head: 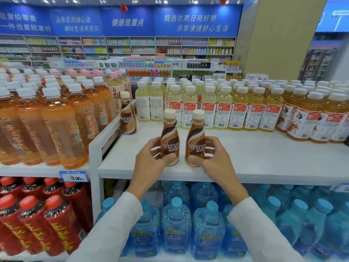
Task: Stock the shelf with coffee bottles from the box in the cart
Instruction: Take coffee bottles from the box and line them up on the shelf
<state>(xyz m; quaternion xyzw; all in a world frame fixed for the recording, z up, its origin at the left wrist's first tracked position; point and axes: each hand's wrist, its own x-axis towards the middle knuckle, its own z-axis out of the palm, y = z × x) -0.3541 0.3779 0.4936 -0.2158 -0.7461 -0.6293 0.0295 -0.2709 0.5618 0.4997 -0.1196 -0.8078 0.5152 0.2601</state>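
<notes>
Two brown Nescafé coffee bottles with cream caps stand upright near the front edge of the white shelf (264, 159). My left hand (151, 157) grips the left coffee bottle (170, 137) around its lower body. My right hand (213, 157) grips the right coffee bottle (196, 137) the same way. A third coffee bottle (128, 114) stands farther back at the shelf's left end, against the divider. The box and the cart are out of view.
Pale yellow and amber drink bottles (217, 106) fill the back of the same shelf. Orange tea bottles (52, 120) crowd the neighbouring shelf on the left. Below are red-capped bottles (37, 220) and large blue water bottles (207, 224). A white divider (105, 137) separates the two shelves.
</notes>
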